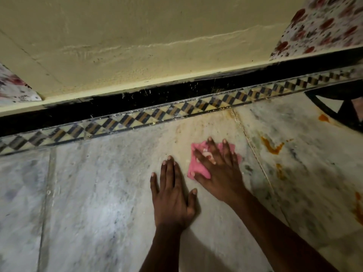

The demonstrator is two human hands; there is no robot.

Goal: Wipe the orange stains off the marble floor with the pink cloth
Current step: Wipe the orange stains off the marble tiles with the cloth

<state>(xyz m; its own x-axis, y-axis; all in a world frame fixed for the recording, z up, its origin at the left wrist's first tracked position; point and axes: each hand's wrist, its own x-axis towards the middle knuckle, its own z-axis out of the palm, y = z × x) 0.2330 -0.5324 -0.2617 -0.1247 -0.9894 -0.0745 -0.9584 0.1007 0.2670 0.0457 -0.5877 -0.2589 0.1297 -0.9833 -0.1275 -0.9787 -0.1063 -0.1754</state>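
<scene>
My right hand (220, 169) presses flat on the pink cloth (197, 169), which lies crumpled on the white marble floor (98, 193); some foam shows between the fingers. My left hand (172, 195) rests flat on the floor just left of the cloth, fingers apart, holding nothing. Orange stains (272, 146) streak the slab to the right of the cloth, with a smaller orange streak (280, 171) below them, an orange spot (323, 118) farther right, and an orange smear (358, 209) at the right edge.
A checkered black and tan border strip (176, 112) runs along the far edge of the floor under a black skirting and a cream wall (137, 46). Floral fabric (322, 26) hangs at the upper right and the left edge. A dark curved inlay (334, 107) sits at the right.
</scene>
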